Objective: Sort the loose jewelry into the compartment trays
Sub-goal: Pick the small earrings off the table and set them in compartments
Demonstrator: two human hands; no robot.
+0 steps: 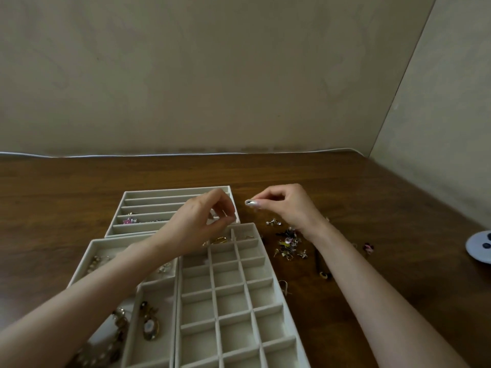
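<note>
Three cream trays lie on the wooden table: a slotted tray [148,193] at the back, a grid tray [268,285] with many small square cells at the front, and a wide-cell tray [87,247] on the left. My right hand [287,205] pinches a small silvery piece [249,202] above the table, just right of the slotted tray. Over the near right corner of that tray, my left hand [204,221] hovers with fingers curled and fingertips together; whether it holds anything is hidden. Loose jewelry [288,241] lies in a pile under my right wrist.
A pink charm [127,221] lies in the slotted tray. Gold pieces [219,239] sit in the grid tray's far cells. A pendant [150,326] and bead strands [117,325] lie in the left tray. Stray earrings [325,274] dot the table. A round white object [481,247] is at right.
</note>
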